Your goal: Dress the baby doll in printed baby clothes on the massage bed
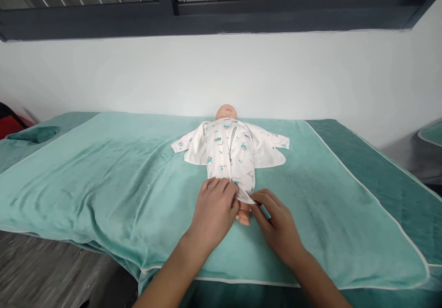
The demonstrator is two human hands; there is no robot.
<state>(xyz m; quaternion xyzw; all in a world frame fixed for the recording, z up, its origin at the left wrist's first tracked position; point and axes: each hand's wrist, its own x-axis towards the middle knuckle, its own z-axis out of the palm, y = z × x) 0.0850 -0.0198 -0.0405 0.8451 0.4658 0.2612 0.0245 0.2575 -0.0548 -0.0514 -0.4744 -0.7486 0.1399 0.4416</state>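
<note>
A single head-worn view looks forward and down from behind and above the fingers point(214, 184) — fairly near them — facing the white wall point(221, 71) beyond.

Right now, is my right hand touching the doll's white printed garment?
Touching. The head view shows your right hand pinching the lower edge of the white printed garment between thumb and fingers, beside the doll's foot.

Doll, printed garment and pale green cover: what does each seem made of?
Doll: probably smooth vinyl or plastic, judging by its moulded look. Printed garment: apparently thin, matte cotton-like fabric, softly creased. Pale green cover: likely plush fleece, given its patchy, brushed nap.
</note>
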